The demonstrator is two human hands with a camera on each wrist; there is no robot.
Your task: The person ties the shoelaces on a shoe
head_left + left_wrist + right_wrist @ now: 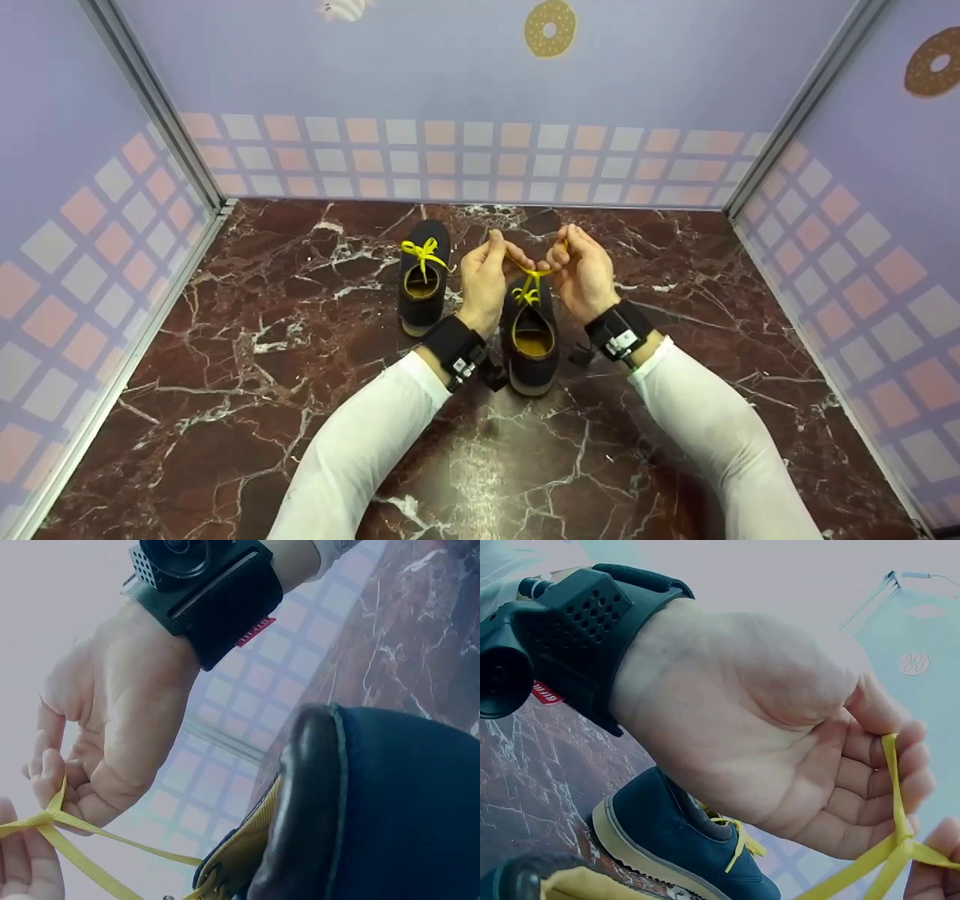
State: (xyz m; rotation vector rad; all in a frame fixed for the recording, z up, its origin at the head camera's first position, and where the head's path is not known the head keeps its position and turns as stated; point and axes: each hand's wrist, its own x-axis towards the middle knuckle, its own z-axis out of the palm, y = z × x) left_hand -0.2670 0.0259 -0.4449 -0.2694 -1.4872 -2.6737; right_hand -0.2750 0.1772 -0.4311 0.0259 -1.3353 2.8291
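A dark shoe (532, 373) with a yellow insole stands on the floor, toe pointing away from me. Above its front, a yellow shoelace (534, 273) is drawn up and crossed. My left hand (484, 279) pinches one lace end, and my right hand (587, 279) pinches the other between thumb and fingers. Both wrist views show the laces meeting in a small crossing, or knot (46, 818), between the hands, with two strands running down to the shoe. The matching shoe (421, 313) stands to the left, its yellow lace tied in a bow (424, 252).
Dark red marbled floor (262, 420) lies under the shoes. Pale purple panels with pink and white squares enclose it at the back wall (450, 82), left and right. Both wrists wear black camera straps (619, 330) over white sleeves.
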